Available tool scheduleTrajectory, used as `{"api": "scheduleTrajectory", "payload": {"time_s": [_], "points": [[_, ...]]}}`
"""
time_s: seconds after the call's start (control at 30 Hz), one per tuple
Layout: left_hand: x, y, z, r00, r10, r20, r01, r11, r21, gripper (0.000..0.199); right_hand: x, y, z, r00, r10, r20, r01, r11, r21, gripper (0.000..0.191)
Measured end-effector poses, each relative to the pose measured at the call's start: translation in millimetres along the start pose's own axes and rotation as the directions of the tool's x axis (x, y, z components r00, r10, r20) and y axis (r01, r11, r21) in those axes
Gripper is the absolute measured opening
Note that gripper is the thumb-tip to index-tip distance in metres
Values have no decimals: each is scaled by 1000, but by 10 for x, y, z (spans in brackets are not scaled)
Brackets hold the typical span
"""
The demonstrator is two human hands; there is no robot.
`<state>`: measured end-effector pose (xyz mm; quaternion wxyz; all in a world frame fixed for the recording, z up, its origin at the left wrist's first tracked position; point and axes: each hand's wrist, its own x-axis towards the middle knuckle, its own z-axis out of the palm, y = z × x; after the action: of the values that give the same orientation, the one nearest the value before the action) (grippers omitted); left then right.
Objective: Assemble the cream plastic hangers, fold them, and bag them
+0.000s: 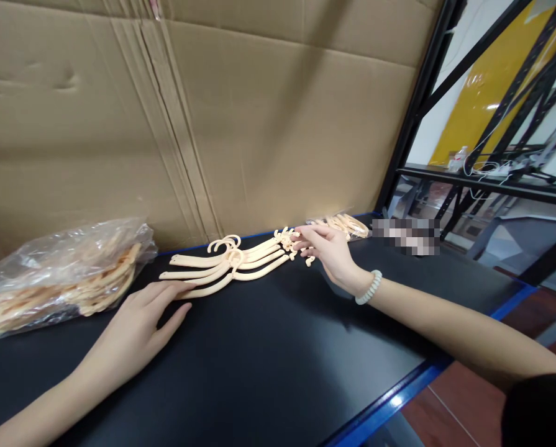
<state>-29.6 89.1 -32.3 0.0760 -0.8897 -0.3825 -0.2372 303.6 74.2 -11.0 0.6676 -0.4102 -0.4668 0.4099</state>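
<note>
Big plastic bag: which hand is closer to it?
Left. The left hand is close beside the bag; the right hand is farther, by the hangers' right ends.

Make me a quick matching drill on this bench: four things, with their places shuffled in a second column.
1. Left hand
2. Right hand
3. Beaded bracelet
4. Larger clear bag

A. Around the right wrist
B. Left of the loose hangers
C. At the small pale pieces
D. At the left end of the nearest hanger

Pairs: 1-D, 2-C, 3-A, 4-B
</note>
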Motion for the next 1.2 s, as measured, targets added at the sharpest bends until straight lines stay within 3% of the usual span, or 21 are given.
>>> {"api": "scheduleTrajectory", "payload": {"time_s": [0.63,0.97,1.1,1.2], "points": [[31,-118,49,994,-56,-95,54,998,-26,24,-157,66,-6,965,243,99,-255,958,132,28],[78,26,-8,997,-55,-52,49,992,-116,26,-171,129,-38,973,214,92,-220,973,66,27],[58,108,-46,994,-100,-39,93,984,-151,23,-195,143,-39,975,195,107,-202,977,60,38],[6,125,-48,990,-134,-37,125,975,-181,18,-188,133,-50,982,179,55,-182,982,43,46]]}}
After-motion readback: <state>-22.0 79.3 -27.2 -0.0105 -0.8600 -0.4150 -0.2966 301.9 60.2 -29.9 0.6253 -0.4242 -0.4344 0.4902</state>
